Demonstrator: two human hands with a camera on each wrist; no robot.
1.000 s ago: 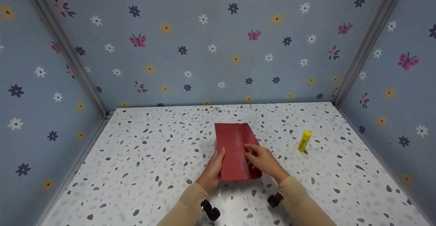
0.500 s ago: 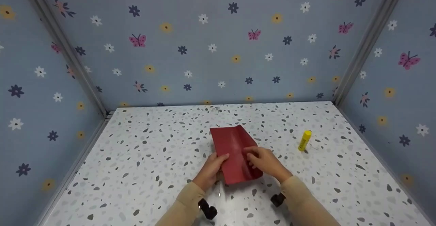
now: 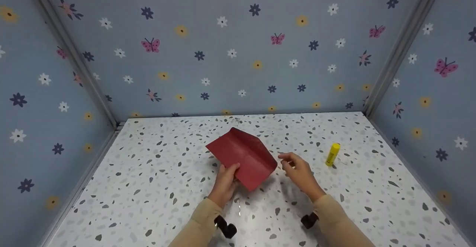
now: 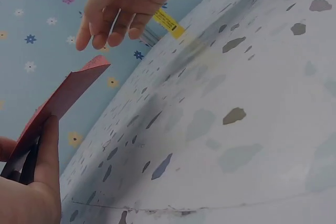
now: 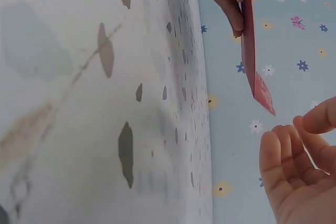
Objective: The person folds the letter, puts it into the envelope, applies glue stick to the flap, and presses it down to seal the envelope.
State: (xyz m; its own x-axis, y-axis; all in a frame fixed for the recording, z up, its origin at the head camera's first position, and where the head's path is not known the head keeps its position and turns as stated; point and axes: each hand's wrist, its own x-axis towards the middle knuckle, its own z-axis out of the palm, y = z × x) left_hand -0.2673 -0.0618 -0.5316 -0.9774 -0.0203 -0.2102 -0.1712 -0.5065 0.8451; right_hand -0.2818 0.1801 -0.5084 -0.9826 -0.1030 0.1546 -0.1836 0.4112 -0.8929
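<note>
A red paper envelope (image 3: 241,157) is held tilted above the table, its flap (image 3: 256,143) folded up along the far right side. My left hand (image 3: 225,182) grips its near left edge, thumb on top and fingers underneath. Seen from the left wrist, the envelope (image 4: 63,93) stands clear of the tabletop. Just off its right corner is my right hand (image 3: 300,172), fingers loosely bent and holding nothing. The right wrist view has that hand (image 5: 299,177) below the flap's tip (image 5: 264,95), with a gap between them.
A yellow glue stick (image 3: 332,154) stands on the speckled white table (image 3: 160,172), to the right of my right hand. Blue flowered walls (image 3: 230,53) close off the back and both sides.
My left hand has turned the envelope counterclockwise, its far end swinging left. My right hand has let go of the flap side and drawn slightly away to the right.
</note>
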